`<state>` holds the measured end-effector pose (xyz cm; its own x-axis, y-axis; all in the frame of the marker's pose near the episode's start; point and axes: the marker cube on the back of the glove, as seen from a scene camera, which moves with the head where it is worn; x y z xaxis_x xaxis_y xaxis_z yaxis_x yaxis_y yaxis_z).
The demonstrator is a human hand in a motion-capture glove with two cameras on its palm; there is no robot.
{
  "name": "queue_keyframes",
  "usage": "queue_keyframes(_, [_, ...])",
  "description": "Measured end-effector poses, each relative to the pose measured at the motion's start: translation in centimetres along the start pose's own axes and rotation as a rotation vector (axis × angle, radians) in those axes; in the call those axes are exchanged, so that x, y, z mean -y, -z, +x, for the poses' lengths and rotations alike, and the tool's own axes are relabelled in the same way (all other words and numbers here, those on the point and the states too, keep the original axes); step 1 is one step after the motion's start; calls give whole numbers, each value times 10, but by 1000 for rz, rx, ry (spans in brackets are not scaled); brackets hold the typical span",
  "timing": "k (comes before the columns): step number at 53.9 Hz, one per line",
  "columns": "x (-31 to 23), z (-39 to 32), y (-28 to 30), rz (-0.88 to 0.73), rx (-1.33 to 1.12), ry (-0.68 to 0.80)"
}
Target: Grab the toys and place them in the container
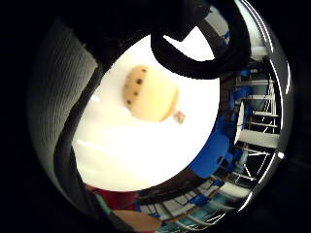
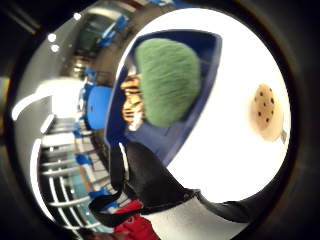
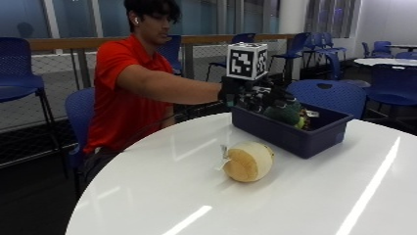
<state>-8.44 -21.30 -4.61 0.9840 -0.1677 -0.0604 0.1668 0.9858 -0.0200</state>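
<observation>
A dark blue container [image 3: 296,135] stands on the round white table [image 3: 163,191], across from the person. A green plush toy [image 3: 284,112] lies inside it, next to an orange striped toy [image 2: 132,104]. My gloved right hand [image 3: 249,95] hovers over the container's end nearest the person, with its fingers relaxed and nothing in them. A round tan cookie-shaped toy [image 3: 248,161] with dark spots lies on the table in front of the container, apart from the hand. The palm views also show the cookie toy [image 1: 150,94] [image 2: 265,112], the green toy [image 2: 167,82] and the container [image 2: 165,142].
Blue chairs [image 3: 329,95] stand behind the table, and the person sits on another [image 3: 80,115]. A railing and more tables lie further back. White tabletop spreads around the cookie toy towards the near edge.
</observation>
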Motion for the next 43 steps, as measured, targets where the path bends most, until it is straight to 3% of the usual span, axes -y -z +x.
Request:
queue_keyframes(21, [7, 84, -38, -51, -4, -178])
queue_keyframes(43, [25, 112, -89, -167, 8, -220])
